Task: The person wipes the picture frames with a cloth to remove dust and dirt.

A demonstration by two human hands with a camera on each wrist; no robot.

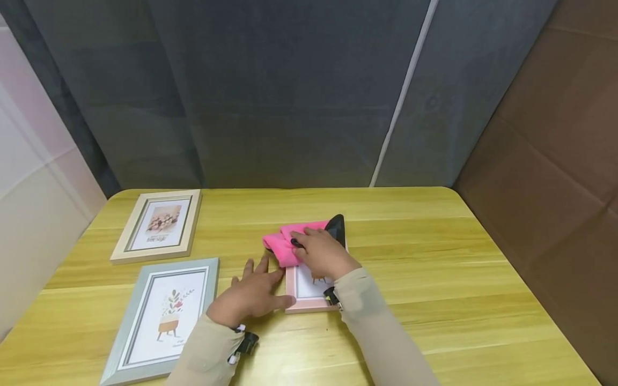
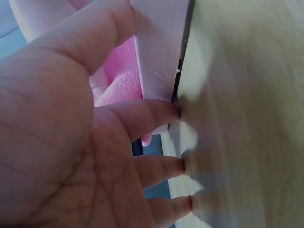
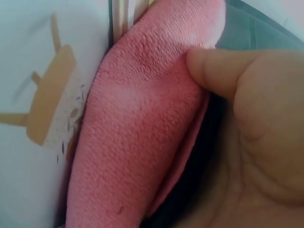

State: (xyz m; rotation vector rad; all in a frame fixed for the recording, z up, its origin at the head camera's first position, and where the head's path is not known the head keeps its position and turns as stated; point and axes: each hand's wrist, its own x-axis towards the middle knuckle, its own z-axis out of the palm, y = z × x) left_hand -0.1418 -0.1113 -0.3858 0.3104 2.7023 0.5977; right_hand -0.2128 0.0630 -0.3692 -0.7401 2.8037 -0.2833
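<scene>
A pink picture frame lies flat near the middle of the table, a print under its glazing. Over its far part spreads a folded pink and black cloth. My right hand grips this cloth against the frame; in the right wrist view the thumb presses into the fuzzy pink cloth, beside the print's brown pot drawing. The other fingers are mostly hidden there. At the frame's left near corner, my left hand has its thumb on the border and its spread fingertips down on the table.
A grey-green picture frame with a plant print lies left of my left hand, partly behind the forearm. Farther back at the left is a cream picture frame. The wood-grain table meets a dark curtain behind.
</scene>
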